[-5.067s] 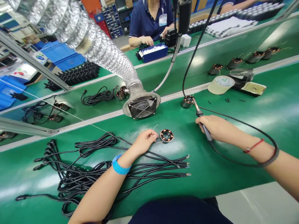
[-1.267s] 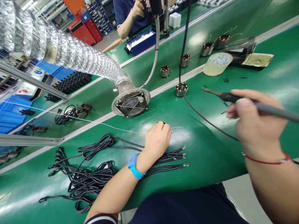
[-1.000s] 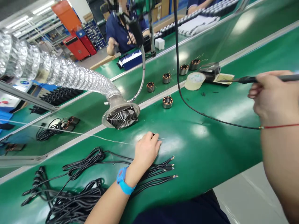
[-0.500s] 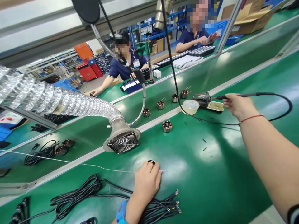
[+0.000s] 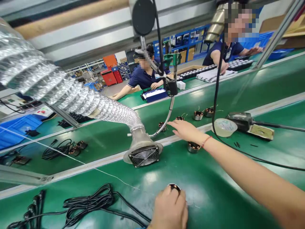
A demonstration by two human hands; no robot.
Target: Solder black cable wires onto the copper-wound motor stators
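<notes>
My left hand (image 5: 169,207) rests low on the green belt (image 5: 214,190), its fingers curled over a small copper-wound stator (image 5: 174,187) that shows only at its far edge. My right hand (image 5: 184,129) is stretched out over the belt rail with fingers extended and nothing in it. It hovers beside several stators on the far lane; the nearest are one (image 5: 162,125) just left of the fingertips and one (image 5: 193,146) under the wrist. The soldering iron lies in its stand (image 5: 241,120) at the right.
A fume fan (image 5: 144,155) on a silver flexible duct (image 5: 71,95) stands behind my left hand. Black cables (image 5: 90,202) lie coiled at the lower left. A tape roll (image 5: 224,127) sits by the iron stand. Two people work across the far lane.
My right hand has left the soldering iron in its stand and swung left, empty, over the stators. The view has tilted up. My left hand stays on its stator.
</notes>
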